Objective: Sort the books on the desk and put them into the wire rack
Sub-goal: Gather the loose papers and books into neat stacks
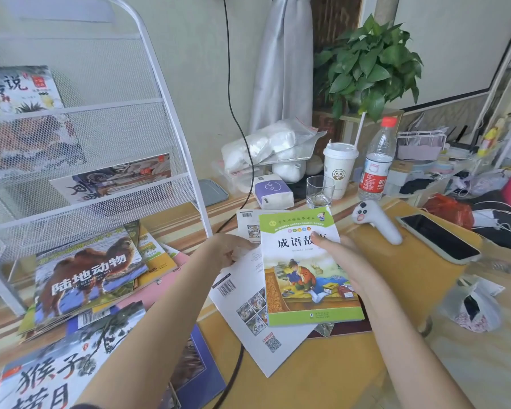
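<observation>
The green-covered book (pixel 306 267) lies on the desk (pixel 322 373) right of the wire rack (pixel 101 137), atop a white book (pixel 248 299) that lies back cover up. It looks like a thin, light, flexible paperback with a glossy cover that could slide; a pinch along one long edge seems the best hold. The right hand (pixel 345 261) reaches in from its right edge, thumb pressed on the cover, fingers underneath unseen. The left hand (pixel 229 250) pinches the white book's upper edge, forearm stretched across the camel book (pixel 86 273) stack.
</observation>
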`<state>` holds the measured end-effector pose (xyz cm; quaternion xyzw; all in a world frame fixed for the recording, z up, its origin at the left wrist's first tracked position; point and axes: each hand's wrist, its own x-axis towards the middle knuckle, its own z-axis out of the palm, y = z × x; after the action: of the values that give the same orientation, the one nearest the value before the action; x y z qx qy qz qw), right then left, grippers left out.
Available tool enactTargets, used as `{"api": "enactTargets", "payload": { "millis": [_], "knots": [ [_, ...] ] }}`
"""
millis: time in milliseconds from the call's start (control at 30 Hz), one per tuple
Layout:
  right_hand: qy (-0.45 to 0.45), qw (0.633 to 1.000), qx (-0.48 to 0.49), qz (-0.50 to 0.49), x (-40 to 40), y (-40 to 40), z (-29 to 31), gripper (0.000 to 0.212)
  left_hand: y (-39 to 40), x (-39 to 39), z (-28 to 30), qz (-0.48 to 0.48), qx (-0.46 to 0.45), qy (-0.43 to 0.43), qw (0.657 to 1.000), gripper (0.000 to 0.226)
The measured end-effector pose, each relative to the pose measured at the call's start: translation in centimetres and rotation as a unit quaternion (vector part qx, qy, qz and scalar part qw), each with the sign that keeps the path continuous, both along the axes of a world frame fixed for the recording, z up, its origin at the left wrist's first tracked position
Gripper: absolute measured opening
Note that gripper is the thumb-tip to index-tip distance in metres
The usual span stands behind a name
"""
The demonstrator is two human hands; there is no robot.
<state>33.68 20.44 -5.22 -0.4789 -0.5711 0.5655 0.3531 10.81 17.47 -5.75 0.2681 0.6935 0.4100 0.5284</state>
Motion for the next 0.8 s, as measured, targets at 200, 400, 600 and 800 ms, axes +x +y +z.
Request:
{"api": "enactTargets", "payload": {
  "millis": [200,400,600,800],
  "knots": [
    [0.030,0.999,-0.014,-0.004,0.4,-0.2,-0.8,0.010,-1.7,-0.7,-1.3,-0.046,0.071,-0.054,0.995,0.071],
    [0.073,0.994,-0.029,-0.070,1.1,0.2,-1.7,0.046,-2.1,-0.8,-1.0,-0.053,0.107,-0.068,0.991,0.037],
    [0.102,0.989,-0.023,-0.101,1.3,0.4,-2.3,0.050,-2.4,0.8,1.2,-0.129,0.135,-0.015,0.982,0.039],
    [0.152,0.970,-0.045,-0.184,1.9,0.7,-2.3,0.031,-2.9,0.2,2.6,-0.057,0.154,0.063,0.984,0.050]
  ]
}}
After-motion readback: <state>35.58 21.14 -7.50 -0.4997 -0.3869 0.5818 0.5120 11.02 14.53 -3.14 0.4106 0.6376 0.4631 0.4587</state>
